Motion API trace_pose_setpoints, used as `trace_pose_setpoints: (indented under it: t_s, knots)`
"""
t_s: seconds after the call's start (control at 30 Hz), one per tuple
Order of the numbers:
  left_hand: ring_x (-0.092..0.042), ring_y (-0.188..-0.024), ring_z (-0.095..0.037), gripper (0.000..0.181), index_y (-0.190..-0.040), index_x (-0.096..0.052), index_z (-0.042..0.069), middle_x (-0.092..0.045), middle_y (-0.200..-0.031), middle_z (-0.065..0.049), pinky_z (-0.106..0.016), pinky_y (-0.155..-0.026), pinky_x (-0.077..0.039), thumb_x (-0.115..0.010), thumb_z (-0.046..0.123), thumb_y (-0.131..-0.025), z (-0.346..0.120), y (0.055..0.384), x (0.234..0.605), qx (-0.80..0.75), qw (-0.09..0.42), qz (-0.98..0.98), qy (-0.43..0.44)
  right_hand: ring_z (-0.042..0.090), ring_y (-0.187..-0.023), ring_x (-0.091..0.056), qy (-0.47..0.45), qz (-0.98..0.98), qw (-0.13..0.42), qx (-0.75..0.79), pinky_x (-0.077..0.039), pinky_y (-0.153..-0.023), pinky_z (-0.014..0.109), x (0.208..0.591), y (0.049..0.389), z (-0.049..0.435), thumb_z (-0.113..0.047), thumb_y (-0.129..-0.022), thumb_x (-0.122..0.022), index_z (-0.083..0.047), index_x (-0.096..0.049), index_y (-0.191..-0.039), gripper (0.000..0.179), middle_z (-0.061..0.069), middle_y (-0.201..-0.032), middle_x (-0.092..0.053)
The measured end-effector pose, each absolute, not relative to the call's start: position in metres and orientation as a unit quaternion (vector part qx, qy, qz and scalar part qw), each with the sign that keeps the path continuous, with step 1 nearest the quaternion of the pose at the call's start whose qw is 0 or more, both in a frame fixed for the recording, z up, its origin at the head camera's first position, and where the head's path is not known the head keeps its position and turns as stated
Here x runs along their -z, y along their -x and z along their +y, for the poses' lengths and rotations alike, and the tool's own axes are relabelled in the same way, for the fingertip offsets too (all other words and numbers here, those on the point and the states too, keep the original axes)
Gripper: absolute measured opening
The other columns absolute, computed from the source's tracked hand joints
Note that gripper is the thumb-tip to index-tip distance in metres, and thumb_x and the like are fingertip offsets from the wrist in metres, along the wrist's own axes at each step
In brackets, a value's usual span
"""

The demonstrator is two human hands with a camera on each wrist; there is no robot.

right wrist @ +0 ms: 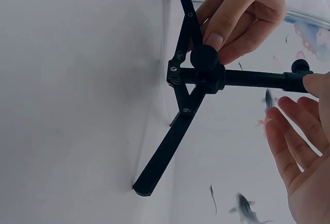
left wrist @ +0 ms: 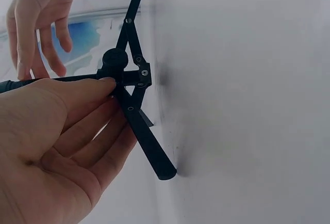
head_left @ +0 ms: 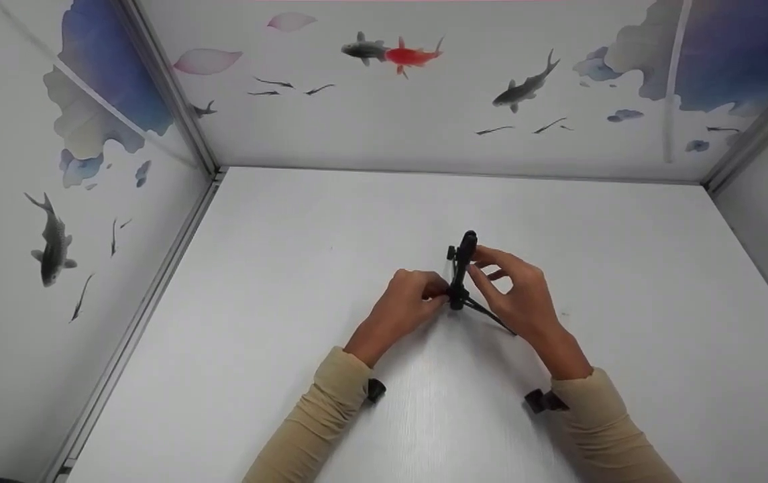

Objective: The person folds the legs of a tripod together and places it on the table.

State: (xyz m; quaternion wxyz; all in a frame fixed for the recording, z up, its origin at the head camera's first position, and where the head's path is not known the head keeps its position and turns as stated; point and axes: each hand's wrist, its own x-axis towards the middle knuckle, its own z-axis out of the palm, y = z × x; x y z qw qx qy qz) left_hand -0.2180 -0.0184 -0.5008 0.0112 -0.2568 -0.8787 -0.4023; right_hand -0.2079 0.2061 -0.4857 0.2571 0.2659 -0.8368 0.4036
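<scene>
A small black tripod [head_left: 462, 265] stands on the white table between the hands, its column upright and its legs spread. My left hand [head_left: 410, 298] pinches it low down, at the hub where the legs meet; in the left wrist view the thumb lies against the hub beside a round knob [left wrist: 115, 59]. Higher up, my right hand [head_left: 523, 295] holds the column with thumb and a finger, the other fingers loosely apart. A second, smaller knob [right wrist: 300, 66] sits on the upper column in the right wrist view. The fingers' far sides are partly hidden.
The white table [head_left: 276, 255] is bounded by panels printed with fish and leaves, joined by metal rails [head_left: 176, 248]. A black wrist device [head_left: 375, 390] sits at the left sleeve, another [head_left: 536, 401] at the right sleeve.
</scene>
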Motion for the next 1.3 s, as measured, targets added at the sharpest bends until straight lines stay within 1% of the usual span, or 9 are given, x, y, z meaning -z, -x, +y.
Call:
trace_pose_setpoints:
  t_s: [0.07,0.13,0.37,0.47,0.73,0.93,1.13,1.3]
  knots:
    - [-0.079,-0.096,-0.011,0.015,-0.113,-0.084,0.009,-0.085,-0.106,-0.002,-0.025,-0.087,-0.062,-0.078,0.009,-0.100,-0.0182,0.2182,0.5014,0.401,0.009,-0.880,0.255,0.018,-0.103,-0.079,-0.266,-0.835,0.257,-0.406,-0.066,-0.076,0.038,0.4862,0.2078,0.2045,-0.008,-0.100,-0.077,-0.012,-0.075,-0.137,0.037,0.001,-0.124,-0.081]
    - [-0.078,-0.096,-0.009,0.015,-0.114,-0.084,0.010,-0.085,-0.106,0.000,-0.023,-0.086,-0.061,-0.078,0.009,-0.100,-0.0179,0.2182,0.5018,0.398,0.005,-0.882,0.252,0.018,-0.103,-0.079,-0.266,-0.836,0.256,-0.407,-0.066,-0.076,0.036,0.4863,0.2075,0.2034,-0.008,-0.101,-0.077,-0.012,-0.075,-0.136,0.036,0.001,-0.124,-0.082]
    - [-0.079,-0.099,-0.007,0.015,-0.115,-0.084,0.010,-0.085,-0.107,-0.001,-0.022,-0.089,-0.061,-0.078,0.011,-0.100,-0.0151,0.2179,0.5029,0.396,-0.003,-0.886,0.242,0.017,-0.102,-0.079,-0.264,-0.832,0.258,-0.413,-0.060,-0.078,0.017,0.4876,0.2081,0.2031,-0.005,-0.099,-0.078,-0.012,-0.076,-0.134,0.035,0.000,-0.122,-0.082]
    - [-0.080,-0.099,-0.008,0.015,-0.114,-0.084,0.010,-0.085,-0.107,-0.001,-0.022,-0.088,-0.061,-0.078,0.012,-0.100,-0.0145,0.2177,0.5040,0.391,0.004,-0.888,0.242,0.017,-0.101,-0.079,-0.263,-0.834,0.257,-0.412,-0.058,-0.078,0.013,0.4886,0.2081,0.2029,-0.005,-0.099,-0.078,-0.012,-0.076,-0.133,0.035,0.000,-0.121,-0.082]
    - [-0.080,-0.102,-0.007,0.016,-0.115,-0.083,0.011,-0.085,-0.109,0.000,-0.024,-0.092,-0.062,-0.080,0.014,-0.100,-0.0160,0.2177,0.5052,0.386,0.006,-0.890,0.243,0.018,-0.099,-0.079,-0.259,-0.837,0.256,-0.409,-0.057,-0.077,0.012,0.4892,0.2079,0.2011,-0.005,-0.098,-0.080,-0.011,-0.077,-0.130,0.032,0.000,-0.117,-0.083]
    - [-0.080,-0.106,-0.008,0.018,-0.117,-0.082,0.010,-0.085,-0.111,0.000,-0.027,-0.094,-0.062,-0.079,0.016,-0.101,-0.0155,0.2179,0.5047,0.372,-0.001,-0.898,0.235,0.018,-0.100,-0.080,-0.256,-0.838,0.253,-0.411,-0.056,-0.077,0.010,0.4890,0.2078,0.1998,-0.005,-0.098,-0.079,-0.012,-0.077,-0.130,0.032,0.000,-0.119,-0.083]
    - [-0.080,-0.105,-0.009,0.017,-0.117,-0.082,0.009,-0.085,-0.111,-0.001,-0.027,-0.094,-0.062,-0.078,0.014,-0.101,-0.0144,0.2175,0.5040,0.372,0.001,-0.897,0.238,0.018,-0.101,-0.080,-0.256,-0.837,0.253,-0.413,-0.057,-0.077,0.012,0.4897,0.2076,0.1999,-0.006,-0.099,-0.079,-0.013,-0.077,-0.130,0.032,-0.001,-0.119,-0.083]
    - [-0.080,-0.104,-0.008,0.016,-0.116,-0.082,0.009,-0.085,-0.110,-0.001,-0.025,-0.093,-0.062,-0.077,0.011,-0.101,-0.0140,0.2172,0.5038,0.381,0.005,-0.892,0.243,0.017,-0.101,-0.080,-0.256,-0.838,0.251,-0.412,-0.057,-0.077,0.013,0.4896,0.2080,0.2010,-0.007,-0.099,-0.079,-0.013,-0.077,-0.130,0.032,-0.001,-0.119,-0.083]
